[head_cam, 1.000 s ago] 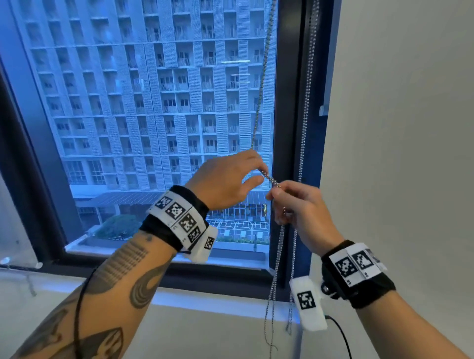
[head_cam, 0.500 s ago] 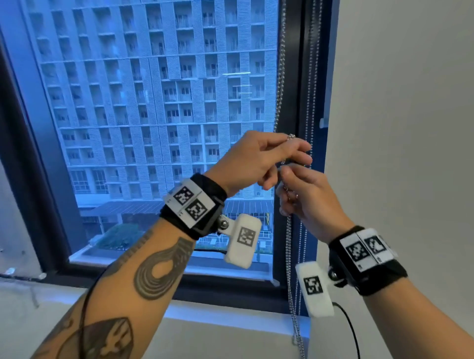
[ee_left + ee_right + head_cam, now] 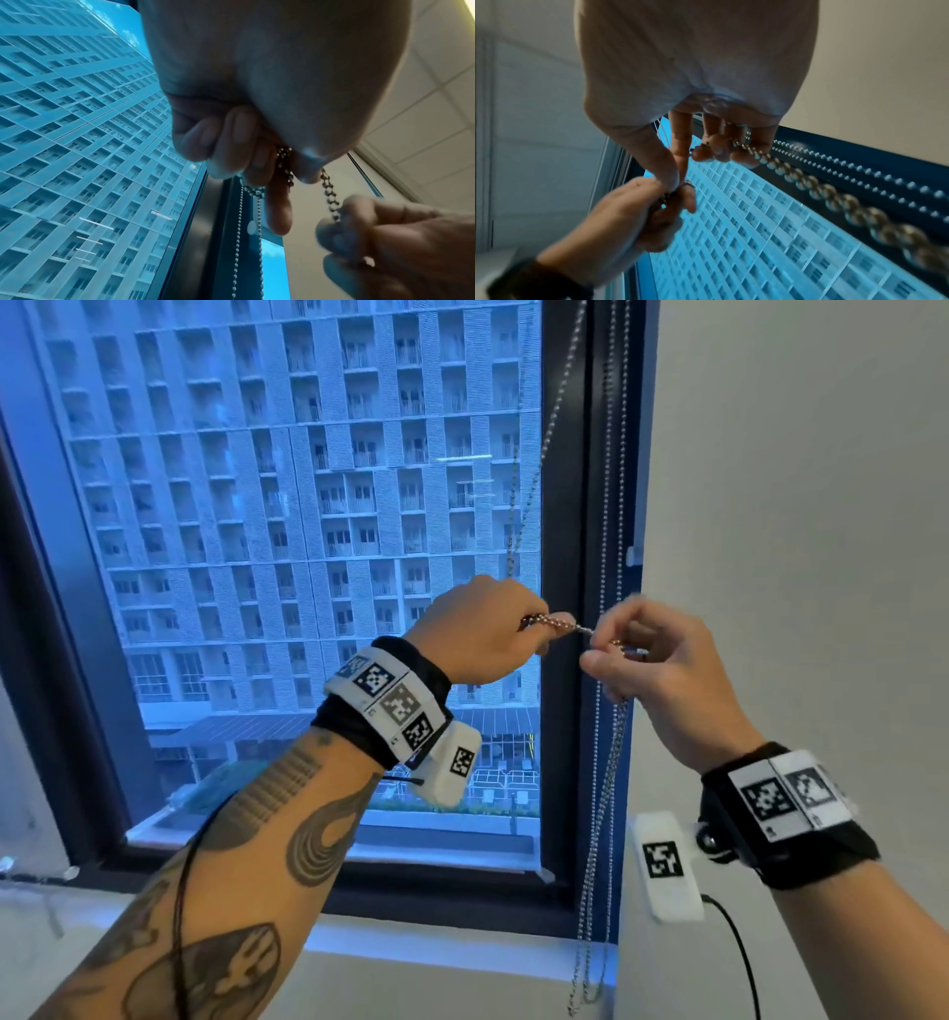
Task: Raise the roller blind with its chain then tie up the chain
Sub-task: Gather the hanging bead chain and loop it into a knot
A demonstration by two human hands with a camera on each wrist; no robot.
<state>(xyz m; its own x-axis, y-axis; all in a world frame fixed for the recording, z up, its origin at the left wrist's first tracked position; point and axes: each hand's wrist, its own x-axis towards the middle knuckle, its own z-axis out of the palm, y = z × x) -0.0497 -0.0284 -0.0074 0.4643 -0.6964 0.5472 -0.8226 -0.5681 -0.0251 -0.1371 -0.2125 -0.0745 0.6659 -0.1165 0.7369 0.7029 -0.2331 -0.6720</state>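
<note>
A metal bead chain (image 3: 544, 449) runs down slantwise from the top of the window to my left hand (image 3: 482, 634), whose curled fingers grip a bunch of it (image 3: 284, 162). A short taut stretch (image 3: 565, 625) crosses to my right hand (image 3: 647, 654), which pinches it between thumb and forefinger. Below the right hand the doubled chain (image 3: 603, 814) hangs slack past the sill. In the right wrist view the chain (image 3: 808, 182) passes over the curled fingers. The roller blind itself is out of view.
Two more thin bead chains (image 3: 616, 454) hang straight along the dark window frame (image 3: 565, 505). A white wall (image 3: 796, 505) stands close on the right, with a white sill (image 3: 436, 947) below. A black cable (image 3: 739, 958) trails from my right wrist.
Both hands have dropped from the frame and drawn apart, the left moving left, so a short stretch of chain is now pulled taut between them.
</note>
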